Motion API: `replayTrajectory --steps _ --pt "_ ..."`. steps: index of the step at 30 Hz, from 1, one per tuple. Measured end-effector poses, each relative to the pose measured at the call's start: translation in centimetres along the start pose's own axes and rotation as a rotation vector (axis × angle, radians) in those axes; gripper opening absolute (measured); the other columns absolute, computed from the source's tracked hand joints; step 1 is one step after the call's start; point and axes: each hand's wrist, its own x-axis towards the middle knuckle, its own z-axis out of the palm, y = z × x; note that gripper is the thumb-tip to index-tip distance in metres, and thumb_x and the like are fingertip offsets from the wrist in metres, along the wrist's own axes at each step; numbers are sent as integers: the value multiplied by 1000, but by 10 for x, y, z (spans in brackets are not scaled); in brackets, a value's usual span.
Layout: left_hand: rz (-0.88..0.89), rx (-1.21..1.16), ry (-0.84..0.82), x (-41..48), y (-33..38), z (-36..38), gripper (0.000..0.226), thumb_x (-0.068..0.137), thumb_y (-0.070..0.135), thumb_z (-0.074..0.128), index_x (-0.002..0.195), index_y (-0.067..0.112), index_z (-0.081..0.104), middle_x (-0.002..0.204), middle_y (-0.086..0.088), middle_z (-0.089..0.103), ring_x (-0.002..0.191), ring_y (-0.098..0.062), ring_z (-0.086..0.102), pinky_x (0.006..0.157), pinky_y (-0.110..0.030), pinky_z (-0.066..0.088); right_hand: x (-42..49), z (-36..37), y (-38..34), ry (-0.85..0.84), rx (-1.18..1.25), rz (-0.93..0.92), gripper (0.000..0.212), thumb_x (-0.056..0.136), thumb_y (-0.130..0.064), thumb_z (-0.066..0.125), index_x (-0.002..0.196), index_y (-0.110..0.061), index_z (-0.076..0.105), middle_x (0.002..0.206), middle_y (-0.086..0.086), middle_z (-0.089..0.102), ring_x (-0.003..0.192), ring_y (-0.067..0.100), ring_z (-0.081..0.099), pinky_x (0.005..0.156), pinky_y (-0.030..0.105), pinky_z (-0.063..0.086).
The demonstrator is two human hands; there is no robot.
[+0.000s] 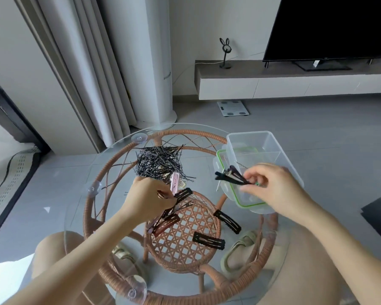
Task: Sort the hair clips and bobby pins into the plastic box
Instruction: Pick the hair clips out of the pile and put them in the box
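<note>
Closest to me on the glass tabletop (110, 150) lie two black snap clips (209, 239), apart from each other, over the woven rattan shelf (185, 245) that shows through the glass. Just left of them a brown snap clip (166, 224) lies against a pale pink clip (151, 226).

My left hand (151, 194) is down over this group, fingers curled, the fingertips at the end of another black snap clip (183, 193). Whether they actually pinch it I cannot tell. A pink clip (174, 182) sticks up just beyond that hand.

My right hand (273, 186) is well apart from the left and hangs above the near corner of the clear plastic box (264, 150). Its thumb and fingers pinch a bunch of long black clips (231, 178), whose tips point left, out past the box wall. The box sits at the table's right edge on its green-rimmed lid (219, 160), and a divider splits its inside.

Beyond my left hand, a dense heap of black bobby pins (157, 164) sits on the glass, left of the box.

Further off on the grey floor stand a bathroom scale (233, 108), a white tower unit (150, 62) beside curtains (86, 62), and a low cabinet (295, 84) carrying a dark television (330, 27).
</note>
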Motion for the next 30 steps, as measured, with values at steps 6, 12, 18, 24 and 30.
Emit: replayTrajectory --steps 6,12,18,24,30 --pt "99 -182 36 40 73 -20 6 73 24 71 70 19 73 69 7 69 59 3 56 68 -13 43 21 -55 47 189 -141 140 20 66 -14 80 83 -14 68 65 -13 53 60 10 48 59 20 38" --pt "161 -248 26 92 155 17 12 74 21 68 74 11 75 76 -2 73 81 -25 65 86 -37 47 31 -51 71 -157 -309 201 24 70 -20 78 91 -11 70 77 -3 60 71 15 53 64 24 36" --pt "321 33 -226 119 171 63 30 76 37 69 92 12 73 95 -4 71 94 -24 61 78 -27 35 13 -63 81 44 -222 216 21 76 -10 72 97 -7 70 83 3 66 78 21 59 72 26 40" --pt "484 465 -440 119 157 85 65 73 57 64 131 31 48 131 -9 45 124 -28 35 100 -39 37 -4 -72 78 54 -242 238 18 79 -7 67 97 -8 70 89 6 70 80 19 58 77 28 43" --pt "425 291 -337 114 147 56 65 65 70 61 119 35 58 126 -4 51 121 -27 36 96 -41 30 -2 -59 34 164 -259 27 11 77 -13 70 87 -11 72 76 -3 66 70 11 57 63 14 35"
